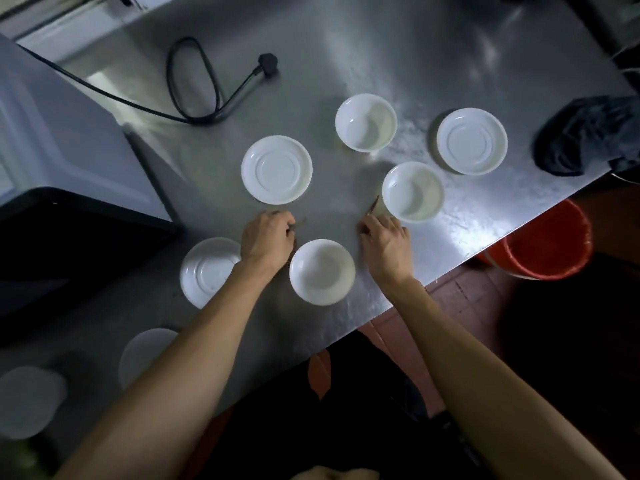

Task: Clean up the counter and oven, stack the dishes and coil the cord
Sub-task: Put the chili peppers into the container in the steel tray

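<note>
A brushed stainless-steel counter point(398, 57) fills the dim head view, with a red-brown tiled floor point(460, 296) showing past its near edge. A grey oven with a dark door point(62, 161) sits at the counter's left end. Beyond the oven's far corner lies a black power cord point(194, 81), bent into one loose loop, its black plug point(268, 64) resting flat on the steel.

Round white dishes are spread out singly, none stacked. A shallow white saucer point(276, 169) lies just right of the oven, and a second white saucer point(204, 271) sits in front of the oven, partly covered by the left forearm. A deep white bowl point(322, 271) stands between the two wrists. Farther right of the oven are a second white bowl point(365, 122), a third white bowl point(412, 191) and another white saucer point(471, 141). Two blurred white dishes point(33, 401) lie at the counter's near left.

The left hand point(266, 242) is curled with its fingers pinched on a thin dark scrap point(300, 222) on the steel. The right hand point(386, 242) pinches a thin reddish sliver point(374, 206) just beside the third white bowl.

A crumpled dark cloth point(585, 136) lies at the counter's right edge, above an orange plastic bucket point(550, 244) on the floor.
</note>
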A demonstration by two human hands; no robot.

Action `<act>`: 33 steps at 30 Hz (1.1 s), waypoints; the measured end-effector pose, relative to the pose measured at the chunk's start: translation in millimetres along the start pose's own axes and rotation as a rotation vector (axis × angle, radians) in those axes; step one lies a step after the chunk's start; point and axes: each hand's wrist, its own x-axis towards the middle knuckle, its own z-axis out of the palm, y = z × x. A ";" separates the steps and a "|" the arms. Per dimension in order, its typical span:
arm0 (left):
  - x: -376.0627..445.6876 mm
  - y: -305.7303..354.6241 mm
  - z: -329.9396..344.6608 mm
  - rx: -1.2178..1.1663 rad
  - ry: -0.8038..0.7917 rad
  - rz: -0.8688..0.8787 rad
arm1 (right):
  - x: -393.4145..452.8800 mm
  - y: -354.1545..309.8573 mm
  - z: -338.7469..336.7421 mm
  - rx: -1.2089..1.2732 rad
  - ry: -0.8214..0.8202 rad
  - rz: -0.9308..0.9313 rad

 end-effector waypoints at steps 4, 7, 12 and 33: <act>-0.3 0.6 -2.4 0.019 0.012 -0.005 | 8.2 -5.7 -2.0 0.051 0.043 -0.087; -0.9 2.2 -4.9 -0.005 0.046 -0.004 | 17.1 -11.9 -5.2 0.104 0.072 -0.143; -6.3 7.1 -12.8 -0.046 0.153 -0.009 | 29.9 -26.9 -9.2 0.196 0.084 -0.284; -150.8 -107.8 -48.2 -0.253 0.469 -0.294 | -39.9 -178.4 8.8 0.251 -0.077 -0.787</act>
